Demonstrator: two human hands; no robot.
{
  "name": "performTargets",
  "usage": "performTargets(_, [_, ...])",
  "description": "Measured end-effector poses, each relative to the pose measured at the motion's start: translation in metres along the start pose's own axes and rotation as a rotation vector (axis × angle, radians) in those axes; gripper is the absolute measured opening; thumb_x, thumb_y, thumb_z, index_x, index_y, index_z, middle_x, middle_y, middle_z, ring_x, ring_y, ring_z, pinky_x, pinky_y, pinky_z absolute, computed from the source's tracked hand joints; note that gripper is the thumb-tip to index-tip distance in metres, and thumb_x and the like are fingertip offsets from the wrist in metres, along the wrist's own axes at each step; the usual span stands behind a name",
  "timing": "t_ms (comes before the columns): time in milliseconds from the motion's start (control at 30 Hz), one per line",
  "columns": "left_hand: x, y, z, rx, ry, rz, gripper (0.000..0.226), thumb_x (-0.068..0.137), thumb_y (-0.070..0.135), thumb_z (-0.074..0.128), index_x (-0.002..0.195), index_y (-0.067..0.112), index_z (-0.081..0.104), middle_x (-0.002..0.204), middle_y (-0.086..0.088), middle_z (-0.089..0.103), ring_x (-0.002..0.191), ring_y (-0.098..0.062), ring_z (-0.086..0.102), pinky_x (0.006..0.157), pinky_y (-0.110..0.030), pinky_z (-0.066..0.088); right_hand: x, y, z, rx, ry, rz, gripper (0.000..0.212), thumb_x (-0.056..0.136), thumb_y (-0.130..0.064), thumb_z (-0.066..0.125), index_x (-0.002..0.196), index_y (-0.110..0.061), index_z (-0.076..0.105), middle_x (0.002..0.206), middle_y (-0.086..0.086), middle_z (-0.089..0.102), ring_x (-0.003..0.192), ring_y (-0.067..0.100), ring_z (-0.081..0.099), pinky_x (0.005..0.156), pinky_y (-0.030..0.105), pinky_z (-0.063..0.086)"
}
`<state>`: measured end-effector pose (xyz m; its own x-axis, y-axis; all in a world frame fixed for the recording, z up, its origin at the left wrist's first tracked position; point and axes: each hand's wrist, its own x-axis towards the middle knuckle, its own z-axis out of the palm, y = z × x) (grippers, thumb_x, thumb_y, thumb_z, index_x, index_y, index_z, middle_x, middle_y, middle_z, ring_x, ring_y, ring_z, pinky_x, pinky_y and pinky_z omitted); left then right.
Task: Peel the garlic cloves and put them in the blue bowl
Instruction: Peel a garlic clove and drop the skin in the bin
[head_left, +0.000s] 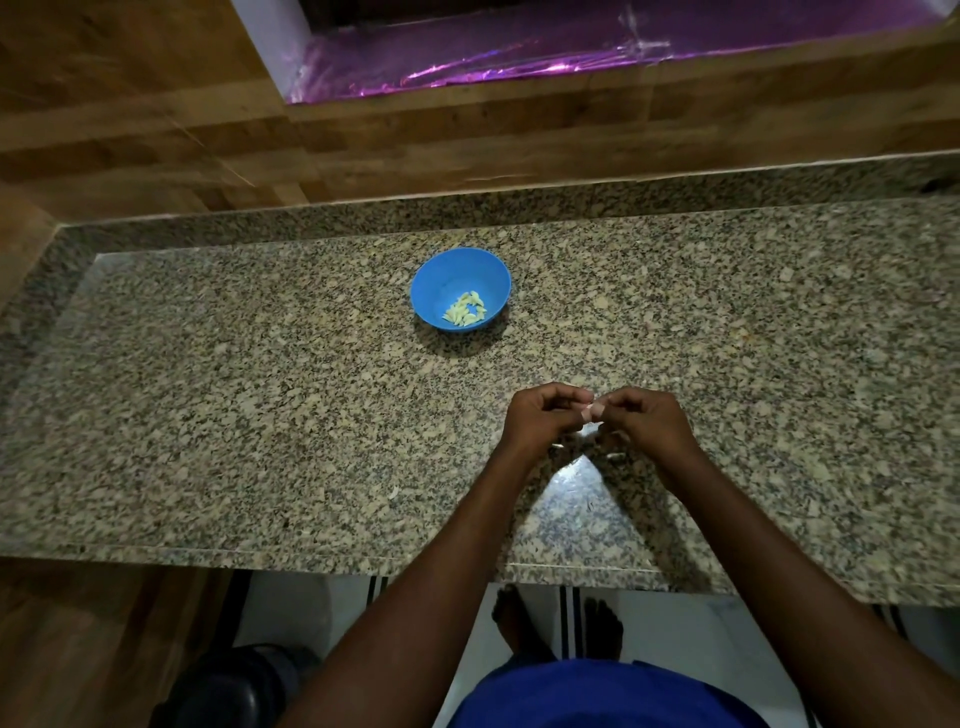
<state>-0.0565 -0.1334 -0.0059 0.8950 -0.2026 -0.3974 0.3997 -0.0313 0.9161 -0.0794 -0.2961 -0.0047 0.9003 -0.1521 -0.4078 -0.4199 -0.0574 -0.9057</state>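
Both hands meet above the near part of the speckled granite counter (260, 415), fingertips together. The left hand (540, 415) and the right hand (644, 421) each have curled fingers, and the grip of both closes on one small pale garlic clove (594, 412) pinched between the two sets of fingertips; whether its skin is on or partly off is too small to tell. Just below the hands, thin pale scraps (615, 455) lie on the counter, and another pale scrap (393, 491) lies well to the left of the left hand and nearer the counter's front edge. The blue bowl (460, 270) stands on the counter beyond the hands and to their left, well apart from them, upright; a small heap of peeled cloves (465, 309) lies in its bottom. Beyond the bowl rises a wood-panelled wall (156, 130) with a recess lined in shiny purple foil (519, 47).
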Motion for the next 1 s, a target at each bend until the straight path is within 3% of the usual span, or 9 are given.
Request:
performTargets(100, [-0.001, 0.001, 0.001, 0.030, -0.009, 0.043, 0.015, 0.079, 0.004, 0.082, 0.092, 0.009, 0.076, 0.081, -0.009, 0.073, 0.073, -0.016, 0.066, 0.068, -0.032, 0.055, 0.000, -0.003, -0.001, 0.067, -0.029, 0.057, 0.007, 0.085, -0.009, 0.076, 0.081, -0.005, 0.073, 0.080, 0.022, 0.071, 0.061, 0.024, 0.065, 0.054, 0.030, 0.055])
performTargets(267, [-0.002, 0.002, -0.001, 0.010, -0.019, 0.054, 0.013, 0.081, 0.007, 0.081, 0.094, 0.004, 0.078, 0.088, -0.015, 0.076, 0.077, -0.020, 0.071, 0.076, -0.034, 0.061, 0.002, -0.004, -0.007, 0.071, -0.029, 0.031, 0.013, 0.084, -0.004, 0.076, 0.080, 0.006, 0.069, 0.077, 0.022, 0.069, 0.055, 0.022, 0.057, 0.052, 0.029, 0.053])
performTargets(533, [-0.008, 0.014, -0.002, -0.269, -0.064, -0.218, 0.009, 0.087, -0.004, 0.070, 0.088, 0.004, 0.074, 0.078, -0.012, 0.074, 0.066, -0.015, 0.070, 0.068, -0.021, 0.060, 0.004, -0.004, -0.011, -0.014, -0.105, -0.133, 0.012, 0.083, -0.002, 0.077, 0.081, 0.003, 0.067, 0.065, -0.003, 0.069, 0.057, 0.007, 0.060, 0.055, 0.020, 0.052])
performTargets(767, [-0.011, 0.022, -0.004, -0.447, -0.087, -0.362, 0.017, 0.094, -0.010, 0.055, 0.100, 0.001, 0.067, 0.077, -0.010, 0.072, 0.065, -0.013, 0.069, 0.063, -0.019, 0.058, 0.004, -0.011, -0.010, -0.011, -0.153, -0.222, 0.007, 0.083, 0.001, 0.076, 0.079, -0.003, 0.071, 0.070, 0.008, 0.070, 0.062, 0.015, 0.063, 0.058, 0.024, 0.053])
performTargets(1000, [-0.015, 0.023, 0.009, -0.306, 0.087, -0.171, 0.016, 0.088, -0.004, 0.069, 0.103, -0.004, 0.071, 0.073, -0.011, 0.071, 0.058, -0.011, 0.063, 0.059, -0.019, 0.055, -0.001, -0.016, -0.006, 0.088, -0.101, -0.070, 0.008, 0.085, -0.006, 0.076, 0.083, 0.001, 0.072, 0.079, 0.020, 0.072, 0.067, 0.025, 0.066, 0.059, 0.028, 0.056])
